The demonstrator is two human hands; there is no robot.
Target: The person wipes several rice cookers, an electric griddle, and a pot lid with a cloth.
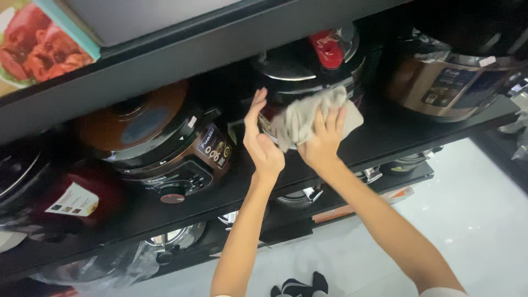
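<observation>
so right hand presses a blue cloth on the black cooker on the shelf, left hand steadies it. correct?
Not quite: the cloth is grey, not blue. The head view shows the right hand pressing it on the black cooker, the left hand beside it.

Food-photo box (38, 41) top left; white tag (73, 200) low left; blue label (446, 85) right cooker.

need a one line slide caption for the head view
Right hand presses a grey cloth against a black cooker on a dark shelf, left hand steadying it.
</observation>
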